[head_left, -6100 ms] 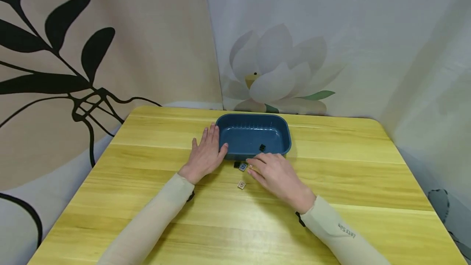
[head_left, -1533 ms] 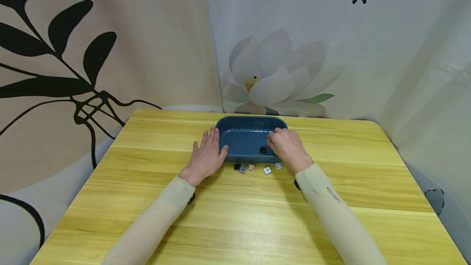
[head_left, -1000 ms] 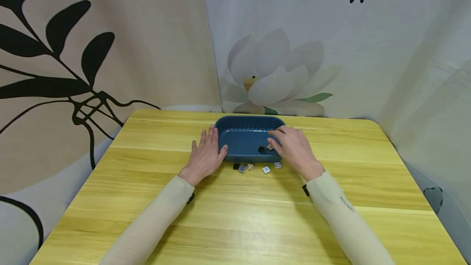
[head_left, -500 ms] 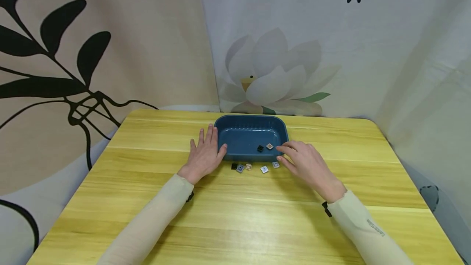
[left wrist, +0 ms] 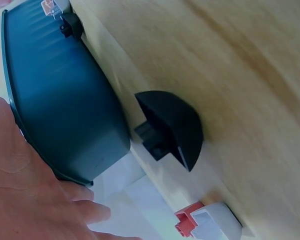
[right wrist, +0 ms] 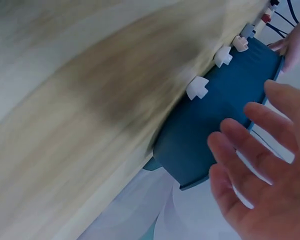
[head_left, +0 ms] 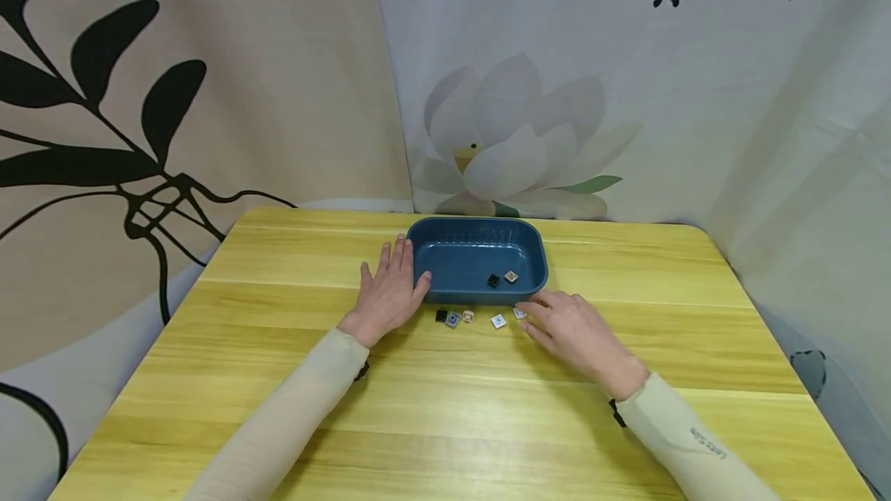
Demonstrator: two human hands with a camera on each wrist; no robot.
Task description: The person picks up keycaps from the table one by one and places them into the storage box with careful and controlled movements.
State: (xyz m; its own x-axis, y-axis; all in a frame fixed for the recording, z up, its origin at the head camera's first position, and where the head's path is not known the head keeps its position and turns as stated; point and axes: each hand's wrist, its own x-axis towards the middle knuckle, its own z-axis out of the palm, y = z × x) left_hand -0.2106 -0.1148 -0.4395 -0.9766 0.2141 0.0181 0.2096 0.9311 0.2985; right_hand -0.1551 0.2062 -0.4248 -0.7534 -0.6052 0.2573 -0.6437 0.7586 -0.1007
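Observation:
In the head view a blue rectangular tray [head_left: 480, 299] stands on the table with a black keycap [head_left: 493, 281] and a pale keycap [head_left: 511, 277] lying inside. Along its near side several more keycaps lie stem-up: a black one [head_left: 442, 316], a grey-blue one [head_left: 452, 319], a cream one [head_left: 469, 316] and a white one [head_left: 498, 321]. My left hand [head_left: 385, 290] rests flat with spread fingers against the tray's left end. By the tray's near right corner, my right hand [head_left: 574, 335] hovers with loosely bent, parted fingers, the fingertips right at another white keycap [head_left: 519, 313].
The yellow wooden table [head_left: 445, 424] reaches back to a printed curtain [head_left: 306, 83] just behind the tray. In the left wrist view, a large black keycap [left wrist: 172, 127] and a red-and-white keycap [left wrist: 210, 222] lie close to the left wrist.
My right hand has released the pale keycap inside the tray, drawn back over the near right corner, and come down to the white keycap in front. The left hand has stayed in place.

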